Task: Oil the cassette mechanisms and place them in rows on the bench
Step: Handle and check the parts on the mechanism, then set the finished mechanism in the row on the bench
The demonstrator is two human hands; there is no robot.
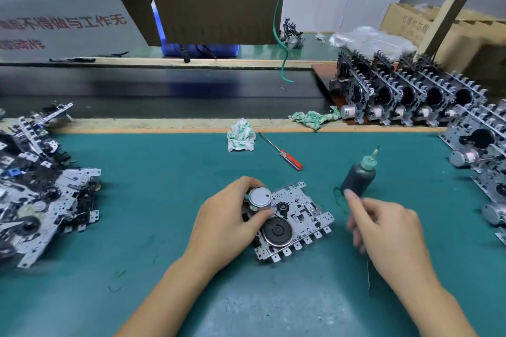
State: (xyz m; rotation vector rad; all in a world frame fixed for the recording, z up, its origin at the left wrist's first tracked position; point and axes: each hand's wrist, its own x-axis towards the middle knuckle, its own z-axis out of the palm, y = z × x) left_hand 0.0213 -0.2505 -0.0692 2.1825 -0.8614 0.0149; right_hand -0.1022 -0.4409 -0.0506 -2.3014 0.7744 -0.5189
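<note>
One metal cassette mechanism (301, 216) lies flat on the green mat (164, 200) at centre, its black flywheel facing up. My left hand (227, 224) grips the round silver motor (260, 198) at its upper left corner. A dark oil bottle (358, 175) with a green nozzle stands on the mat to the right of the mechanism. My right hand (388, 230) is just below the bottle and blurred; its index fingertip is at the bottle's base, the other fingers are loosely curled and hold nothing.
A loose pile of mechanisms (41, 186) fills the left edge. Upright mechanisms stand in rows (410, 96) at the back right, with more (479, 150) along the right edge. A red-handled screwdriver (282, 152) and two crumpled rags (241, 135) (315, 117) lie behind the work. A dark conveyor belt (164, 90) runs across the back.
</note>
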